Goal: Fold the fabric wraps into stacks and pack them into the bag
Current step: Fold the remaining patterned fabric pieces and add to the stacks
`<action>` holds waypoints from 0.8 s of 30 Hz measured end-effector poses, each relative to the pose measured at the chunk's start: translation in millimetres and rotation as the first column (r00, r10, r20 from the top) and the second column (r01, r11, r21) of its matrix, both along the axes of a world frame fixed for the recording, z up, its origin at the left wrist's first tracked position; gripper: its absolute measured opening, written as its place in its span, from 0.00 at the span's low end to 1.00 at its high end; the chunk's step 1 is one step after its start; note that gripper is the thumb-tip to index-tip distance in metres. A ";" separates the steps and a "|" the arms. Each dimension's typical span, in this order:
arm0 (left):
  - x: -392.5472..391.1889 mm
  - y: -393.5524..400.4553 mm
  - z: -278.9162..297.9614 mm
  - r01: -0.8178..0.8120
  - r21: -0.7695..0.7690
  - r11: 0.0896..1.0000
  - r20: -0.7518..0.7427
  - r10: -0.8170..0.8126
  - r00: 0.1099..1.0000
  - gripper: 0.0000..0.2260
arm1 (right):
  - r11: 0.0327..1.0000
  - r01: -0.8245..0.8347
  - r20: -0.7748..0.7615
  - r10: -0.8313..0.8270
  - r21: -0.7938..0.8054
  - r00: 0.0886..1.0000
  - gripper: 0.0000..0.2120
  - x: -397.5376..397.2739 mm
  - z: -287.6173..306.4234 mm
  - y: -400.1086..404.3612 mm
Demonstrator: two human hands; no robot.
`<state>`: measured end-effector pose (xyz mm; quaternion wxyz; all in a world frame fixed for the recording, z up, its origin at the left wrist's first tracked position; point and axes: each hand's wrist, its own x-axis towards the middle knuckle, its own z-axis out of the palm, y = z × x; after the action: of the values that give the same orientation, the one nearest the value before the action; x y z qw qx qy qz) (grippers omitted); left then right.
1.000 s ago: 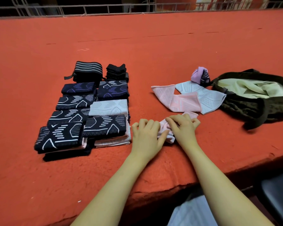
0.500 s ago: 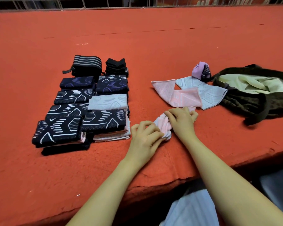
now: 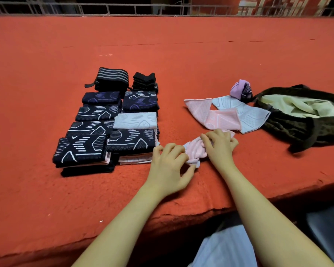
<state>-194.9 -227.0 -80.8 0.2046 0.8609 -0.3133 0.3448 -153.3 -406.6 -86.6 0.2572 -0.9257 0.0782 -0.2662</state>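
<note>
While folded dark wraps point(image 3: 106, 120) sit stacked nearby, left hand point(image 3: 170, 166) and right hand point(image 3: 220, 147) both pinch a crumpled pink wrap point(image 3: 195, 151).

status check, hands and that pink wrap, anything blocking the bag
Both hands, left and right, pinch the pink wrap, crumpled, not folded. Bag open at right. Three loose wraps lie between; no block.

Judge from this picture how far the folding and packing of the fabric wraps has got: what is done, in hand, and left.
Done: folded dark patterned wraps sit stacked in two rows on the red felt table.
In hand: the left hand and right hand grip a crumpled pale pink wrap.
Left: the flat pink wrap, the pale blue wrap and the bunched purple wrap are unfolded; no stack is visibly inside the dark olive bag.
</note>
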 end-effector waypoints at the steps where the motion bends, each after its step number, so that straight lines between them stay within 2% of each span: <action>1: 0.0 -1.9 1.0 -0.022 0.037 0.999 0.007 0.021 1.000 0.13 | 1.000 -0.012 0.021 0.012 -0.009 1.000 0.10 -2.0 0.3 1.1; 5: 6.7 -11.5 5.5 -0.126 0.224 0.966 0.020 0.125 0.992 0.17 | 0.987 -0.148 0.177 0.157 -0.060 0.972 0.14 -18.6 5.3 4.5; 8: 11.7 -8.3 6.8 -0.136 0.227 0.964 -0.025 0.146 0.989 0.15 | 0.952 -0.269 0.162 0.291 -0.147 0.943 0.15 -31.7 8.3 6.0; 11: 13.5 -4.5 4.9 -0.105 0.147 0.984 -0.073 0.117 0.990 0.12 | 0.943 -0.255 0.042 0.270 -0.212 0.962 0.24 -35.8 4.4 8.2; 14: 17.3 -6.3 9.7 -0.156 0.107 0.982 -0.084 0.165 0.983 0.11 | 0.954 -0.212 0.063 0.230 -0.212 0.971 0.19 -36.2 1.3 6.7; 16: 21.9 -9.8 15.4 -0.197 0.133 0.971 -0.113 0.213 0.971 0.12 | 0.955 -0.225 0.097 0.247 -0.192 0.964 0.14 -36.9 1.5 6.1; 19: 33.8 -18.7 21.8 -0.240 0.205 0.949 -0.144 0.271 0.952 0.16 | 0.938 -0.290 0.099 0.312 -0.190 0.945 0.11 -41.2 1.6 6.2; 22: 39.9 -24.1 28.5 -0.151 0.355 0.923 -0.336 0.276 0.900 0.21 | 0.955 -0.265 0.164 0.285 -0.137 0.944 0.11 -46.9 5.6 7.7; 24: 43.5 -25.9 23.7 -0.114 0.335 0.935 -0.346 0.234 0.908 0.21 | 0.970 -0.201 0.219 0.228 -0.137 0.949 0.13 -47.0 4.3 8.6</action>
<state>-151.5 -252.9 -57.1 0.0932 0.9572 -0.2384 0.1352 -200.3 -398.0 -82.3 0.2393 -0.9041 -0.0690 -0.3472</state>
